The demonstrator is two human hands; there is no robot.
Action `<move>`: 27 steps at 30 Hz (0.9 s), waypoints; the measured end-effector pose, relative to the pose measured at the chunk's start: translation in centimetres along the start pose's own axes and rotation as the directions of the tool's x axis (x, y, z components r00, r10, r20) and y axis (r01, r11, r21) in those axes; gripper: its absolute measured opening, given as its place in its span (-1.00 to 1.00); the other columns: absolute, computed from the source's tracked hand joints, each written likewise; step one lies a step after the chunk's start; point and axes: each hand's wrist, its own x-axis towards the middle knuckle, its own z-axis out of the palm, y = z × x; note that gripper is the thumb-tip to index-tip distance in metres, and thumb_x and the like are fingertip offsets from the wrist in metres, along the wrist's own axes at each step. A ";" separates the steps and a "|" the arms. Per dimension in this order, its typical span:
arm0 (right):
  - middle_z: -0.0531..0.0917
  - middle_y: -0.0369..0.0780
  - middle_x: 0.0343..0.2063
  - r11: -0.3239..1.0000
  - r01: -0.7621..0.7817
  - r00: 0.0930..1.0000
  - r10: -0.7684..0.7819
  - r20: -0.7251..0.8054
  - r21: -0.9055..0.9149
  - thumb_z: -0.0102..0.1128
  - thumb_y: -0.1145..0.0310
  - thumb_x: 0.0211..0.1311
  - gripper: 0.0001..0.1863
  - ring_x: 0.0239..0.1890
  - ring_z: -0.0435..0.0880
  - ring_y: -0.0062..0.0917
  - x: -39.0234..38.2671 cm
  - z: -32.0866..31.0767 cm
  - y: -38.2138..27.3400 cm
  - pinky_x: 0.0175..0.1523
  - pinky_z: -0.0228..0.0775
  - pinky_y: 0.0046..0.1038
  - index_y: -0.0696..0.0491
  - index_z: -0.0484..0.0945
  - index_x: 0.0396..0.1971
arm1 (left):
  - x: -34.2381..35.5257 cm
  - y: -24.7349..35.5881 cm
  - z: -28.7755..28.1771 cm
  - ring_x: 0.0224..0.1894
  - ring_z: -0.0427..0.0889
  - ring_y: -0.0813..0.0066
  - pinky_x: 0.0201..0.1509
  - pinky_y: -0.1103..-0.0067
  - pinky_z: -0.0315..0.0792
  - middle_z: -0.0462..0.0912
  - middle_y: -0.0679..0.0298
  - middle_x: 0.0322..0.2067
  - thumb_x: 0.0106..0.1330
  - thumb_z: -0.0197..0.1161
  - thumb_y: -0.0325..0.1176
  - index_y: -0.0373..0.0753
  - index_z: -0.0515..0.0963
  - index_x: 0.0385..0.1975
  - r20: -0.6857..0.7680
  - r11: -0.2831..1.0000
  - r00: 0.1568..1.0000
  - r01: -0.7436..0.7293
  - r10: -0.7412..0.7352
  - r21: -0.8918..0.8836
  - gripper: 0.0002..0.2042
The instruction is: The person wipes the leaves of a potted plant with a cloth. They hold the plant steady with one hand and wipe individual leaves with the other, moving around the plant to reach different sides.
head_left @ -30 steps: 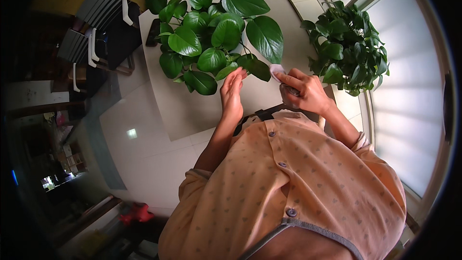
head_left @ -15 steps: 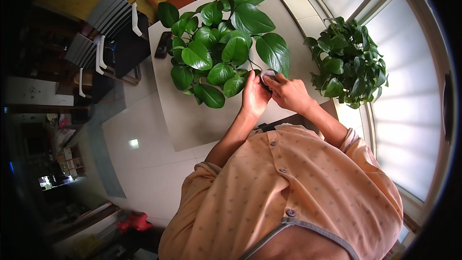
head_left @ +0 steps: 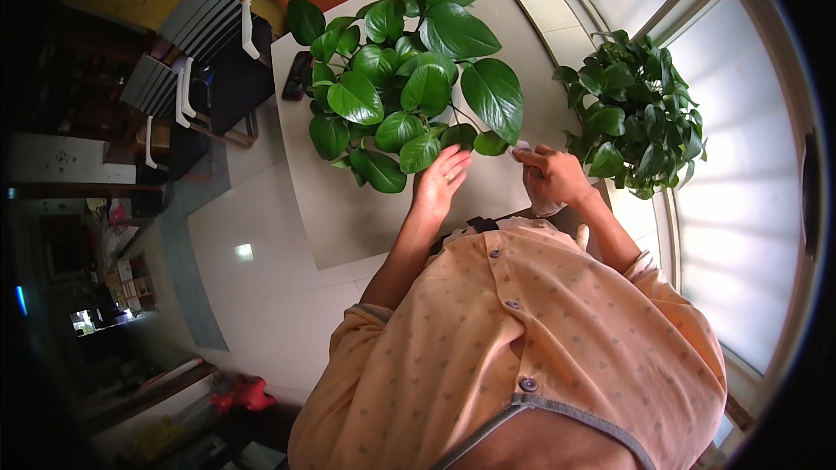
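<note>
Open-fingered, the left hand (head_left: pixel 438 181) is at the heart-leaved houseplant (head_left: pixel 355 97); the right hand (head_left: pixel 560 177) clutches a pale cloth (head_left: pixel 543 204).

1. No words, labels, brands, numbers or signs are showing legibly.
2. The peach-coloured, buttoned fabric shirt (head_left: pixel 418 357) is bearing only small, dark heart-shaped prints.
3. The black, rectangular, phone-like object (head_left: pixel 298 76) lying on the pale, flat-topped bench (head_left: pixel 348 222) is displaying nothing readable.
4. The small, bright, whitish patch (head_left: pixel 82 323) at far left is appearing too small to read.
</note>
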 end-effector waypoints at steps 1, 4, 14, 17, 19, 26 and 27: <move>0.61 -0.19 -0.33 1.000 -0.024 1.000 0.024 0.000 0.016 0.10 0.39 -0.01 -0.56 -0.32 0.62 -0.21 0.2 -0.1 0.5 -0.20 0.48 -0.25 -0.15 0.60 -0.04 | -0.1 -0.3 -1.2 0.26 0.34 0.34 0.35 0.35 0.04 0.41 0.20 0.20 0.39 -0.06 -0.06 -0.18 0.30 0.21 -0.057 1.000 0.998 -0.003 0.004 0.017 -0.52; 0.62 -0.16 -0.24 0.992 -0.095 0.995 0.094 0.025 0.086 0.14 0.35 -0.02 -0.53 -0.21 0.61 -0.19 1.2 0.3 2.1 -0.10 0.47 -0.28 -0.10 0.58 0.00 | 0.4 -0.9 -3.5 0.27 0.33 0.35 0.36 0.31 0.00 0.39 0.18 0.21 0.38 -0.06 -0.01 -0.19 0.29 0.21 -0.339 0.998 0.940 -0.048 0.033 -0.037 -0.49; 0.67 -0.02 -0.25 0.748 -0.263 0.950 0.310 0.028 0.610 0.17 0.38 0.07 -0.58 -0.21 0.65 -0.36 6.8 4.6 4.9 -0.03 0.43 -0.41 0.15 0.53 -0.02 | 2.3 2.4 -3.5 0.17 0.37 0.50 0.31 0.47 0.14 0.45 0.42 0.10 0.32 0.17 -0.27 -0.09 0.35 0.14 -0.581 0.927 0.770 -0.368 0.264 -0.067 -0.61; 0.65 -0.25 -0.27 0.649 -0.302 0.941 0.322 0.107 0.698 0.17 0.34 0.17 -0.68 -0.25 0.55 -0.59 8.9 4.7 3.9 -0.07 0.41 -0.47 0.17 0.54 -0.10 | 3.4 2.8 -4.3 0.15 0.39 0.49 0.28 0.45 0.21 0.44 0.39 0.12 0.33 0.15 -0.28 -0.11 0.36 0.14 -0.589 0.937 0.776 -0.339 0.225 -0.088 -0.62; 0.63 -0.27 -0.26 0.606 -0.312 0.939 0.312 0.143 0.732 0.19 0.34 0.17 -0.69 -0.22 0.53 -0.60 10.3 5.9 5.4 -0.06 0.41 -0.47 0.14 0.54 -0.11 | 4.1 3.1 -4.7 0.15 0.40 0.47 0.28 0.44 0.22 0.43 0.37 0.13 0.36 0.10 -0.22 -0.12 0.35 0.15 -0.560 0.941 0.795 -0.329 0.235 -0.073 -0.62; 0.63 -0.23 -0.20 0.561 0.075 0.994 -0.107 -0.017 0.824 0.23 0.34 0.14 -0.64 -0.19 0.55 -0.57 13.6 9.0 7.0 -0.06 0.43 -0.40 0.09 0.53 -0.05 | 7.3 0.9 -10.9 0.30 0.18 0.48 0.41 0.39 -0.07 0.31 0.39 0.25 0.41 -0.05 -0.02 -0.04 0.25 0.26 -0.426 0.907 0.841 -0.409 0.332 -0.101 -0.52; 0.63 -0.22 -0.20 0.542 0.080 0.993 -0.118 -0.018 0.836 0.23 0.34 0.14 -0.64 -0.19 0.55 -0.57 13.9 9.3 6.9 -0.06 0.43 -0.40 0.10 0.53 -0.05 | 7.4 1.7 -12.1 0.23 0.31 0.43 0.33 0.38 0.17 0.37 0.31 0.19 0.43 -0.07 -0.08 -0.11 0.33 0.19 -0.366 0.896 0.867 -0.415 0.338 -0.156 -0.58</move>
